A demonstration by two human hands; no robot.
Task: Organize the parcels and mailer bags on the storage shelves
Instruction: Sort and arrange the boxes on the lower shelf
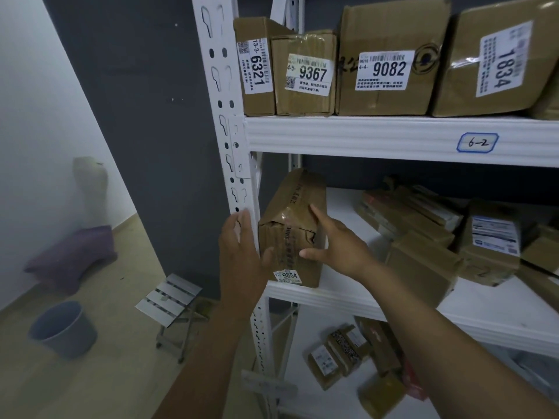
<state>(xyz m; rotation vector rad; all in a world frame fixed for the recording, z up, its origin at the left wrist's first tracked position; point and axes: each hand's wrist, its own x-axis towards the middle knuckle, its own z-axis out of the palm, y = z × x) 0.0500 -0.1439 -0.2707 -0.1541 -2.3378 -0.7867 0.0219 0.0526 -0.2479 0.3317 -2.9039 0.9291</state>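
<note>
box (287,234): stands on end, long axis vertical, at the left end of the middle shelf (332,300), hard by the post (223,116).
left hand (239,255): flat, fingers straight, thumb at the box front; holds nothing.
right hand (338,240): spread, fingertips on the box's right side.
relation: box between both hands.
top shelf (363,137): four labelled cartons (387,34).
middle shelf: parcels (423,225) piled well right of the box.

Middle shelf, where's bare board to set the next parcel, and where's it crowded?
Free: the white board between box 9854, which sits between the left hand and right hand at the left upright, and the parcel heap on the right; also a front strip before that heap. Crowded: the top shelf, boxes 6321 to 1834 side by side.
</note>
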